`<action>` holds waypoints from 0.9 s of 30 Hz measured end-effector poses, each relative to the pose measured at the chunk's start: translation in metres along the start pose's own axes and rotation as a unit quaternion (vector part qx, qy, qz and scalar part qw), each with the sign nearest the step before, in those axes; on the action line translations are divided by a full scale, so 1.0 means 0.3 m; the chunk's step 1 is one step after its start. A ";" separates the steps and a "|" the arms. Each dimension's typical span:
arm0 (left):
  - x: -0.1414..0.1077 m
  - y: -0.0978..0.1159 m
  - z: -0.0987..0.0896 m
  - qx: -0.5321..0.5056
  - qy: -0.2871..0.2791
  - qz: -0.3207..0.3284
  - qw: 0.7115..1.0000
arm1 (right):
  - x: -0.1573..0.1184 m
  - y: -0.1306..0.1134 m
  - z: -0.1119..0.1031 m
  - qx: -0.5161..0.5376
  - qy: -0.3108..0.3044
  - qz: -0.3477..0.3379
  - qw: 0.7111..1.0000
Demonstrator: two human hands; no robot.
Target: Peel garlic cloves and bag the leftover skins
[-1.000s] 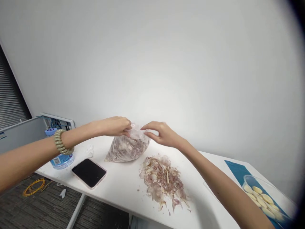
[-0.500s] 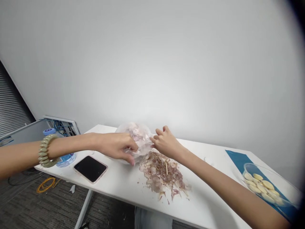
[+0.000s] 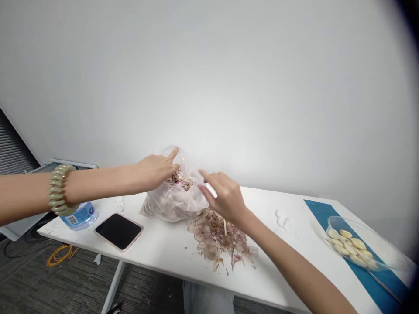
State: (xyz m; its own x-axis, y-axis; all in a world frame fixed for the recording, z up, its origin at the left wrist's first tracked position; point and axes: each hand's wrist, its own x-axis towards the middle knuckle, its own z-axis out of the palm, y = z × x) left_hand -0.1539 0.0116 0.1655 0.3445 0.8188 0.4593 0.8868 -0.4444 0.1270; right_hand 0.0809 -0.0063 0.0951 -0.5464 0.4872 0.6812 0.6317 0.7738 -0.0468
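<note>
A translucent plastic bag (image 3: 173,203) stands on the white table with its mouth open, and brownish-purple peelings show inside. My left hand (image 3: 160,170) is at the bag's left rim, index finger stretched out and the fingers apart. At the right side of the mouth is my right hand (image 3: 225,192), slightly blurred, its thumb and index finger apart with nothing seen between them. A loose heap of garlic skins (image 3: 222,242) lies on the table just below my right hand, touching the bag's lower right side.
A phone (image 3: 118,232) and a water bottle (image 3: 81,216) are at the left. To the right, a clear container (image 3: 352,248) of peeled cloves sits on a blue mat (image 3: 319,213). Crumpled white tissue (image 3: 282,219) lies near the back.
The bag now stands taller, with its mouth opened toward me. My left hand has moved up and its fingers have spread; my right hand has turned, with its thumb and index finger apart.
</note>
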 end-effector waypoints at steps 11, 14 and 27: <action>0.168 0.023 -0.088 0.178 -0.060 -0.002 0.982 | -0.040 0.011 0.019 -0.149 -0.194 0.043 0.969; 0.239 -0.044 -0.125 0.157 -0.246 -0.087 0.953 | 0.003 0.061 0.011 -0.190 -0.137 0.097 0.967; 0.416 -0.291 -0.241 0.181 0.026 -0.186 0.965 | 0.283 0.134 0.081 -0.160 -0.059 0.083 0.982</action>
State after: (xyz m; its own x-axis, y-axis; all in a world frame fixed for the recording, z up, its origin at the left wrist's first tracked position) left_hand -0.2106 0.1263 0.2752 -0.0266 0.8734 0.4862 0.9990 0.0411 -0.0191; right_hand 0.0468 0.0760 0.1333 -0.4698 0.6541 0.5929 0.8474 0.5223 0.0952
